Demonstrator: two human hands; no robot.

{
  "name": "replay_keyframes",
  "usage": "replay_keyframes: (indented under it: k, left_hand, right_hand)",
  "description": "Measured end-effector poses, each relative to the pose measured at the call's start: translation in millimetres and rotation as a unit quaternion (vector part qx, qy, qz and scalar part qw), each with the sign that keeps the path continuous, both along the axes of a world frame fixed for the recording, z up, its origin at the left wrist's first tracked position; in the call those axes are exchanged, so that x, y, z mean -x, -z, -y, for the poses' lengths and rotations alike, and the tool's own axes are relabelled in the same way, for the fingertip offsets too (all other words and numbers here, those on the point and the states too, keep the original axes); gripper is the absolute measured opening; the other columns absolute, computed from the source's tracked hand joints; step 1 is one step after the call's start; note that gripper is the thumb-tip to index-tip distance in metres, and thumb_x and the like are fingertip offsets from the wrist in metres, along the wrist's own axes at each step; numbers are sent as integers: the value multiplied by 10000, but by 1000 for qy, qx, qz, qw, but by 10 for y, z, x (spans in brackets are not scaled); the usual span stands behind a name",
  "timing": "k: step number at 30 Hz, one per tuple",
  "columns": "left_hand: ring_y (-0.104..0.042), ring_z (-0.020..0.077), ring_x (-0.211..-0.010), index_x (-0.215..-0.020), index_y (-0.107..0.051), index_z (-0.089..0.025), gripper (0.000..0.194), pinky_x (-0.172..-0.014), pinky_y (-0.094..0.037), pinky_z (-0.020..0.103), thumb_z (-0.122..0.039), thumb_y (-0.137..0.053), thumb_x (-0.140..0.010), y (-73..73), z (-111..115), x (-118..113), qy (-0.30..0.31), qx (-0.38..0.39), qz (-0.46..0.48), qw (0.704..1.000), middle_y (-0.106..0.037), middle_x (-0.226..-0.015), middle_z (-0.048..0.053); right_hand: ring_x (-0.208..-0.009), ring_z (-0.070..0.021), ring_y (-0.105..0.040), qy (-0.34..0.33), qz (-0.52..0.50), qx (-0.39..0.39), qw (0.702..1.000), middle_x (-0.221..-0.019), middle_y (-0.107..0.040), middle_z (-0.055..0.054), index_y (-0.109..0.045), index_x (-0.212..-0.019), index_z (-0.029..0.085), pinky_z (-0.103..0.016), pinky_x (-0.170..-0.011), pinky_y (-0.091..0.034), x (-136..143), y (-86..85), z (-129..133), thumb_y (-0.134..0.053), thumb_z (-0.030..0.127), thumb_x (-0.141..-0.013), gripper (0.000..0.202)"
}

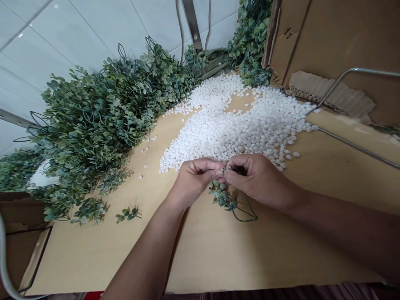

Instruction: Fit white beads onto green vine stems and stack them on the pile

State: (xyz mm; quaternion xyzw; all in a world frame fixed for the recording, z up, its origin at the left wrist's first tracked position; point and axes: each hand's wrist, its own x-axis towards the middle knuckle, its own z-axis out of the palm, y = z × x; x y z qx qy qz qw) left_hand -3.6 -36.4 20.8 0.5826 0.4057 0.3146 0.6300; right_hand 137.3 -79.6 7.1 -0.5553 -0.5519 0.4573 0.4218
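My left hand (200, 177) and my right hand (246, 173) meet at the middle of the table, fingertips pinched together. Between and below them hangs an artificial greenery sprig (221, 193) with small green leaves and a looped dark stem (248, 216). My right fingers are closed on its stem. The left thumb and forefinger pinch at the same spot, but fingers cover whatever is between them. Right behind my hands spreads a heap of small white plastic pieces (218, 129). A short loose leaf sprig (128, 214) lies left of my left forearm.
A large pile of artificial greenery (106, 112) fills the left side against a tiled wall (93, 25). More greenery (251, 37) stands at the back beside a cardboard box (337, 46). A bent metal rod (359, 148) juts in from the right. A wire frame (40, 258) borders the table's left edge.
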Motion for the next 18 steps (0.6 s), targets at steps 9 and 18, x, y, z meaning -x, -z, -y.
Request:
replay_keyframes:
  k: [9,18]
  left_hand:
    - [-567,100,-616,-781,-730,-158,204,-615,-460,220,-290,-740,-627,-85,-82,186,-76,-36,-57,995,-681,-673,23]
    - [-478,81,-544,-821,-716,-145,194,-541,-387,218,-264,-706,-668,-121,-21,170,57,-21,-82,995,-617,-605,-1]
  right_hand:
    - [-640,-118,-612,-2,-143,10,990,-673,-643,-32,-557,-660,156,-226,-596,-501,-35,-32,-66,-544,228,-782,143]
    - [-658,-105,-579,9,-149,-79,986,-670,-605,-2,-537,-706,176,-224,-635,-480,-77,-119,-66,-550,256,-801,125]
